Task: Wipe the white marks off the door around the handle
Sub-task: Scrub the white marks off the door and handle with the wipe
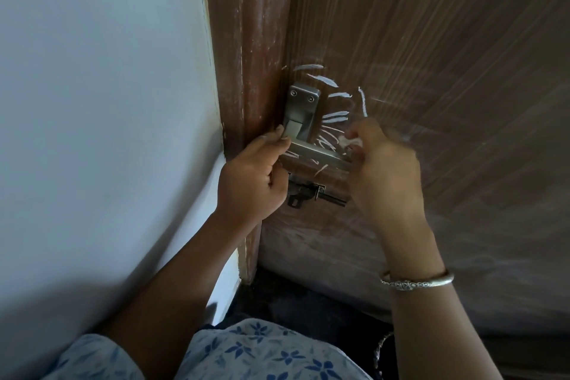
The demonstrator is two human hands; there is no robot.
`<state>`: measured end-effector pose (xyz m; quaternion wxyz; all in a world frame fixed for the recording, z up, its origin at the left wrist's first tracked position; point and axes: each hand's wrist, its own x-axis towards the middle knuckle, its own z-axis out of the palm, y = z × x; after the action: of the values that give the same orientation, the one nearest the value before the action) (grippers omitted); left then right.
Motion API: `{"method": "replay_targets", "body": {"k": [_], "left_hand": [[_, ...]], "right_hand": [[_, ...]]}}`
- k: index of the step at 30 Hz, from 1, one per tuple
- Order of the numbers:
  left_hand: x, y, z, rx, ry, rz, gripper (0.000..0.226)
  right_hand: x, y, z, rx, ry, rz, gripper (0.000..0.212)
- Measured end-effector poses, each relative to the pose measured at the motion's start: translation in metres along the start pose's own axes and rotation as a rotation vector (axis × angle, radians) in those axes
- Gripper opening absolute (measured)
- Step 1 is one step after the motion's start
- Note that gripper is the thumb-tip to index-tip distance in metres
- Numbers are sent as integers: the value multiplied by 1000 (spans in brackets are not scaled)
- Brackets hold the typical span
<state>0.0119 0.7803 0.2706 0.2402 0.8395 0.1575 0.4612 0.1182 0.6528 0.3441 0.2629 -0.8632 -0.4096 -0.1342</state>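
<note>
A brown wood-grain door (431, 55) carries a silver lever handle (303, 111) on a steel plate. White chalk-like marks (334, 117) fan out above and to the right of the plate, and a few lie below the lever. My left hand (256, 176) grips the left end of the lever. My right hand (385, 170) is closed on a small white wad (351, 141), pressed against the door just right of the handle. The hand looks slightly blurred. The lever's right end is hidden behind it.
A dark slide bolt (317, 194) sits on the door just under the handle. The brown door frame (246, 55) runs up the left, against a white wall (101, 86). A silver bangle (416, 281) circles my right wrist.
</note>
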Motion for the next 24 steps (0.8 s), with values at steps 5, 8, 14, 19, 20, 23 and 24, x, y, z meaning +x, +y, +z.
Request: {"method": "replay_targets", "body": {"k": [5, 8, 14, 19, 20, 23, 24], "left_hand": [[8, 13, -9, 105, -77, -14, 28], [21, 17, -14, 163, -115, -41, 22], [34, 23, -17, 194, -166, -97, 19], [37, 23, -19, 228, -207, -116, 16], [38, 23, -19, 234, -210, -116, 13], [39, 23, -19, 244, -202, -117, 7], [39, 22, -19, 244, -200, -122, 8]], "right_hand": [[14, -19, -4, 183, 255, -262, 20], [35, -33, 3, 128, 374, -440, 17], [71, -42, 23, -79, 454, -668, 12], [70, -50, 29, -104, 318, -598, 17], [69, -52, 28, -114, 278, -581, 17], [63, -54, 28, -261, 65, -568, 17], [61, -53, 27, -304, 18, -569, 18]]}}
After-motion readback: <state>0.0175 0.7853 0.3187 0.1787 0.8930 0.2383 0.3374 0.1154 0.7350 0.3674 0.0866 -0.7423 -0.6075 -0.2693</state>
